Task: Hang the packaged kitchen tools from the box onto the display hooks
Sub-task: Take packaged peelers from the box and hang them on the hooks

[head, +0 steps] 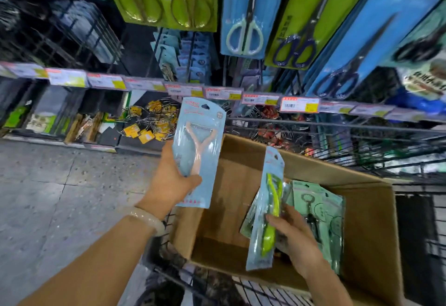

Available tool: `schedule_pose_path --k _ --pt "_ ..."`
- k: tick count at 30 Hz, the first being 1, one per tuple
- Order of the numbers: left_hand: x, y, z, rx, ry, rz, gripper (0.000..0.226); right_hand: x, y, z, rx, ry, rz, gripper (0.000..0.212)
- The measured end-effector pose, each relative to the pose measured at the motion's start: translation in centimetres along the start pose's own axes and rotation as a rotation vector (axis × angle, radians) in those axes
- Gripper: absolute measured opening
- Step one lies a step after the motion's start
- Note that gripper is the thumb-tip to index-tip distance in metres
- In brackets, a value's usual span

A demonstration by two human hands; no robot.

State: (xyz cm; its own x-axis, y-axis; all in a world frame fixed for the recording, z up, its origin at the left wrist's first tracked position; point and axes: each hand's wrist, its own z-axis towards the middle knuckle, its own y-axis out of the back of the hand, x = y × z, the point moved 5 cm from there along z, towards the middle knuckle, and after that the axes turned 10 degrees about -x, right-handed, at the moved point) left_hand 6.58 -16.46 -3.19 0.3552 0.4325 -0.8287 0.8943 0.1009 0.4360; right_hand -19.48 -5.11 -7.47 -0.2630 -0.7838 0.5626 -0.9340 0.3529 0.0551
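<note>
1. The left forearm, with a pale bangle at the wrist, reaches up from the lower left; the left hand grips the lower part of a blue-carded peeler pack, thumb curled across the front, fingers hidden behind the card.
2. That pack stands nearly upright, long axis vertical and leaning slightly right; its hang hole is at the top, the peach Y-shaped peeler's blade end up, handle down. It is held above the left edge of the cardboard box, below the row of price labels.
3. The right hand pinches a second blue pack with a green peeler by its lower half, fingers curled round the card edge. This pack also runs upright, hang hole up, tilted right, its lower end within the box opening.
4. The box sits in a wire cart. In it, against the right side, lie green-carded packs, one showing a dark corkscrew-like tool.
5. Carded scissors hang above.
</note>
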Motion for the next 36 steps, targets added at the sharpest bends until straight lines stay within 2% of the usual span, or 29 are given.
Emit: schedule_pose_path --k 3,7,10,17,21,23,26,30,36 --pt "-0.5 0.6 -1.1 0.011 -0.04 -0.004 0.079 2.4 -1.9 -2.2 -0.014 0.113 0.085 0.033" --pt "0.1 3.0 -2.2 -0.012 -0.023 -0.058 0.08 5.1 -5.4 -4.4 -0.099 0.301 0.103 0.044" --pt "0.8 7.0 -3.5 -0.034 0.013 -0.125 0.092 6.6 -9.8 -6.9 -0.064 0.451 0.034 0.049" --pt "2.8 20.2 -7.0 -0.21 -0.031 -0.348 0.086 6.6 -22.4 -15.2 -0.022 0.775 -0.137 0.058" --pt "5.3 28.6 -8.6 -0.296 -0.052 -0.452 0.088 3.9 -30.1 -19.6 0.045 0.867 -0.245 0.08" --pt "7.0 32.8 -9.4 -0.357 -0.071 -0.488 0.078 2.2 -33.8 -21.7 0.095 0.91 -0.295 0.088" --pt "9.1 38.8 -11.0 -0.443 -0.091 -0.496 0.071 0.0 -38.9 -25.1 0.175 0.986 -0.342 0.078" --pt "11.5 45.5 -12.7 -0.551 -0.102 -0.509 0.068 -2.1 -44.4 -29.1 0.271 1.039 -0.334 0.077" --pt "11.7 51.9 -13.5 -0.674 -0.149 -0.574 0.074 -2.3 -50.5 -32.6 0.386 1.095 -0.277 0.09"
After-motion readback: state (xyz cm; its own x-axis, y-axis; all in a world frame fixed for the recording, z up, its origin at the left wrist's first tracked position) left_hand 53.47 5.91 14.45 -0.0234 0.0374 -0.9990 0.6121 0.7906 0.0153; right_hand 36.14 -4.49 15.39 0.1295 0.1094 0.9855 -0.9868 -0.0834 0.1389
